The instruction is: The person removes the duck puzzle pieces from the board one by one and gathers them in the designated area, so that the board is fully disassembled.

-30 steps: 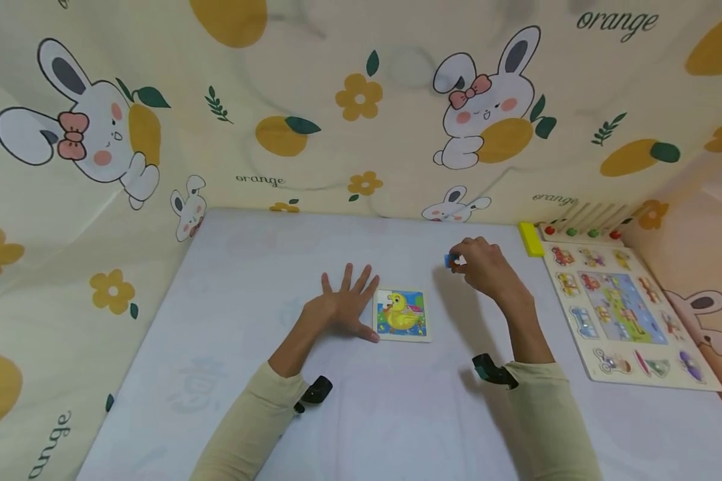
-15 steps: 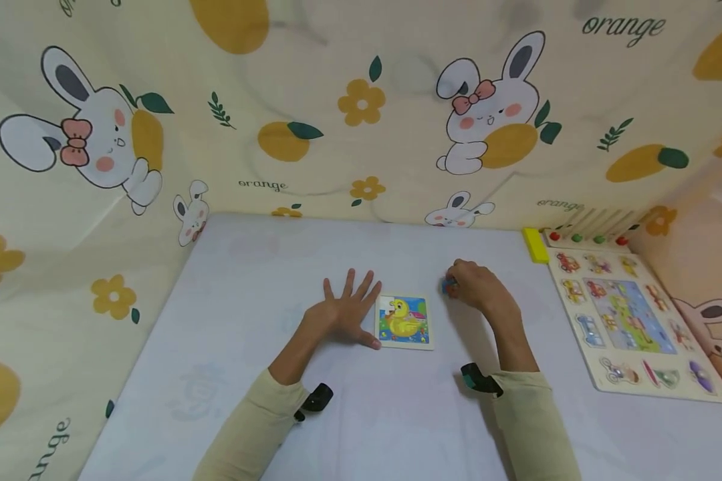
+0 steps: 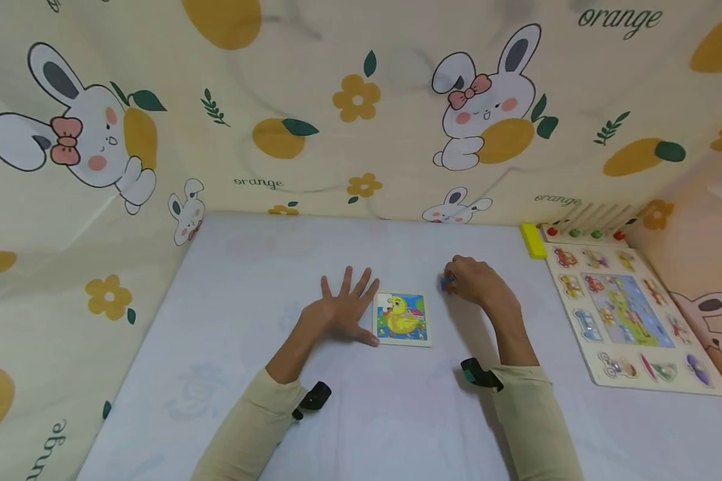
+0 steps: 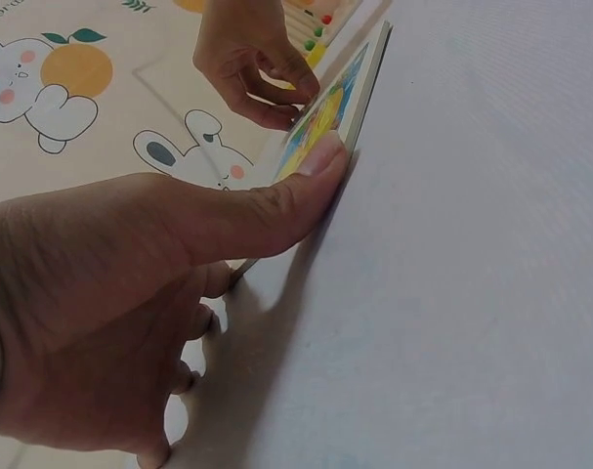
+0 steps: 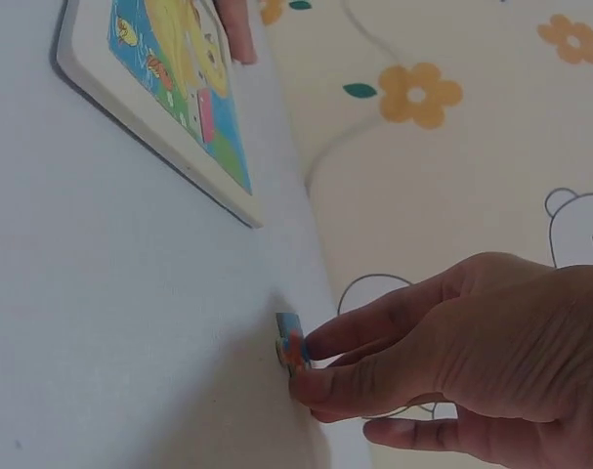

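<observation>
A small square jigsaw puzzle [image 3: 401, 319] with a yellow duck lies flat in its pale frame on the table. A whitish patch shows at its upper left corner. My left hand [image 3: 339, 312] is spread on the table at the puzzle's left side; in the left wrist view its thumb [image 4: 320, 156] rests on the frame's edge. Off to the puzzle's upper right, my right hand [image 3: 475, 282] pinches a small blue puzzle piece [image 5: 291, 342] with an orange mark, between thumb and fingertips. The piece is close to the table surface; whether it touches cannot be told. Fingers partly cover it.
At the right lies a large wooden picture board [image 3: 632, 381] with several colourful pieces. Behind it stand a rod rack with red and green beads [image 3: 595, 234] and a yellow block [image 3: 533, 240]. Printed cloth walls [image 3: 313, 87] enclose the white table [image 3: 361, 414].
My right hand has come down and slightly nearer with the puzzle piece, then stayed almost still for the last half second. My left hand keeps its place beside the puzzle.
</observation>
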A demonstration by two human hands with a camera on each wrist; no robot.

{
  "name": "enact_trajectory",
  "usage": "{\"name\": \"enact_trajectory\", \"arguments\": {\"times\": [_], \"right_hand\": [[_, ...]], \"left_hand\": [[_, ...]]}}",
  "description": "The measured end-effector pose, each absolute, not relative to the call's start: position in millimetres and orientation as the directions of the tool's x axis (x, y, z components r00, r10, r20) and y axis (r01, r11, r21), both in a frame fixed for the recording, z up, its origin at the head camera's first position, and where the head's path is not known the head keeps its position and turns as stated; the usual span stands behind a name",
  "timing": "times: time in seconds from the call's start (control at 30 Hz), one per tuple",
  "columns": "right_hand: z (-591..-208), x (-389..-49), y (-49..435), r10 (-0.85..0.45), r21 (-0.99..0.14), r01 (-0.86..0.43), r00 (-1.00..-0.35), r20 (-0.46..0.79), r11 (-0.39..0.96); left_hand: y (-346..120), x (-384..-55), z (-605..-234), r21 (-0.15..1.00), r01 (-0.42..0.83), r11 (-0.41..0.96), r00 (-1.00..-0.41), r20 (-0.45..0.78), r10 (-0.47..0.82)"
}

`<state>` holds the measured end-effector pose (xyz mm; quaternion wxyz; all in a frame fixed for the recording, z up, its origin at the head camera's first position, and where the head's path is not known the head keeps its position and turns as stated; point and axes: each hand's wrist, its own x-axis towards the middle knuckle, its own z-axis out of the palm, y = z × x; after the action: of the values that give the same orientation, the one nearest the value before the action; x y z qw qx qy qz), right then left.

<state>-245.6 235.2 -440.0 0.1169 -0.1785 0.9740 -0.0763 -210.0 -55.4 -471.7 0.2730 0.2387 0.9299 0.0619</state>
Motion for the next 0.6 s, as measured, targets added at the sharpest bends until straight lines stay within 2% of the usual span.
{"name": "enact_trajectory", "arguments": {"times": [0.6], "right_hand": [[-438.5,-245.2,240.9,-0.356,-0.277,-0.291,-0.907,-0.224,0.916]], "left_hand": [[-53.5,-208.4,-467.9,0.231,0.413,0.881,-0.743,-0.474,0.472]]}}
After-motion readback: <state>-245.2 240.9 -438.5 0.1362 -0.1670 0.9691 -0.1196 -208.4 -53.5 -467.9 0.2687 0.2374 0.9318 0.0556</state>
